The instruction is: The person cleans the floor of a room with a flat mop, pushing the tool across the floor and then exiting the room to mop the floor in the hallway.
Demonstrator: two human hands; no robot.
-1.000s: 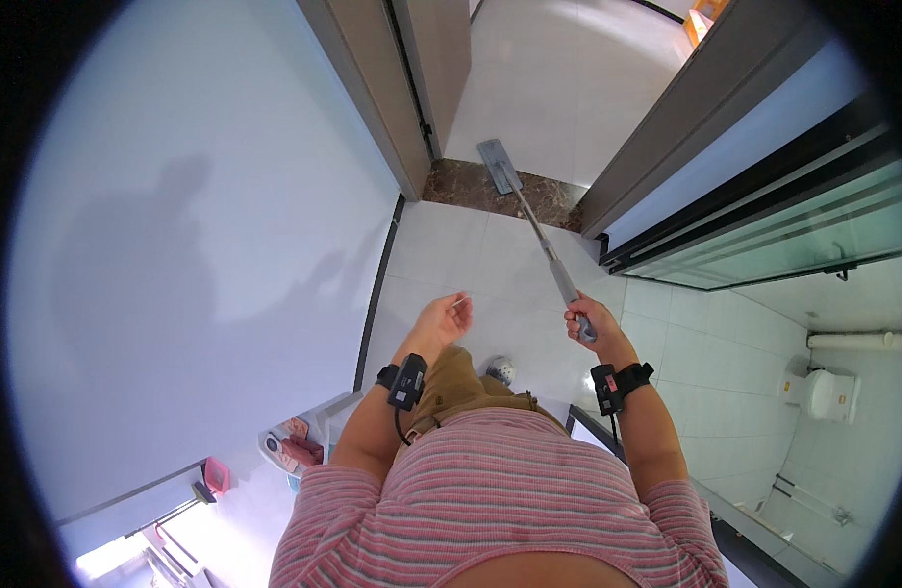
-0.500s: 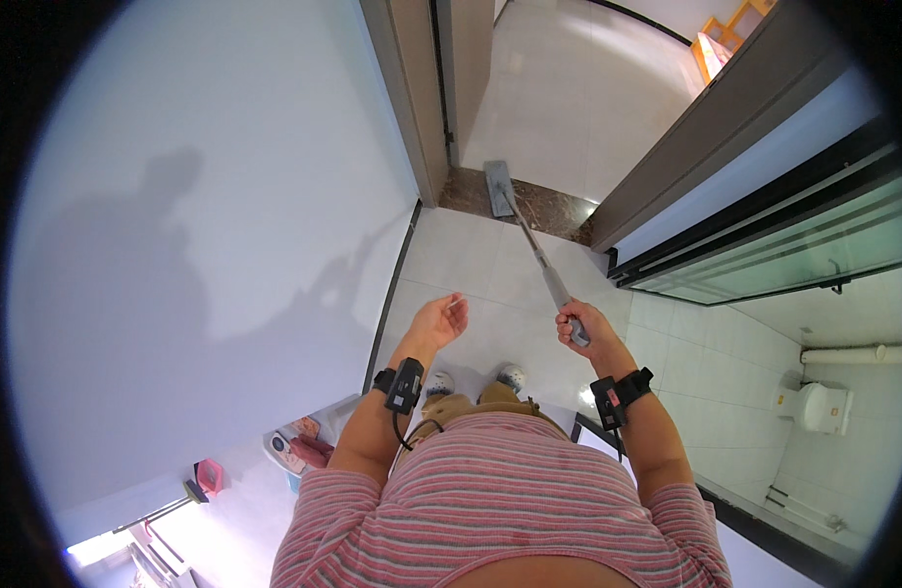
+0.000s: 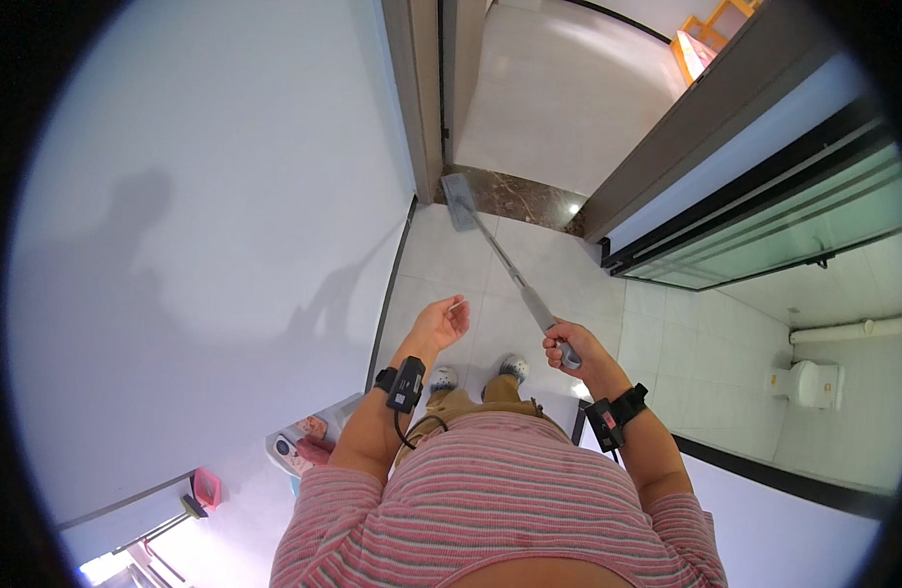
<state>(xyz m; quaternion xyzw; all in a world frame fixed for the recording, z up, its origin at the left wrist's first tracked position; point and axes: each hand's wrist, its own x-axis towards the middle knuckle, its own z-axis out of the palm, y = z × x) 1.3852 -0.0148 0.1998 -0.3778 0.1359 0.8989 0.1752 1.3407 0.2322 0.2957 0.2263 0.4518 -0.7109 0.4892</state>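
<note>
A flat mop has its grey rectangular head (image 3: 459, 203) resting at the left end of the dark marble threshold, partly over the pale tiles in front of it. Its pole slants down toward me, ending in a grey grip (image 3: 537, 307). Around the end of that grip my right hand (image 3: 573, 346) is closed. My left hand (image 3: 443, 322) hovers in front of my body, fingers loosely curled and apart, apparently holding nothing. Both wrists carry a strapped black device with a cable.
A white wall (image 3: 245, 225) rises on the left beside a brown door frame (image 3: 412, 98). The marble threshold (image 3: 529, 199) leads into another room. At right are a glass sliding door (image 3: 784, 235) and a toilet (image 3: 812, 384). A pink dustpan (image 3: 207, 487) stands behind on the left.
The mop head has swept left and slightly toward me, from on the threshold to its left end. My right hand has shifted a little left and down with the grip; my left hand stays put.
</note>
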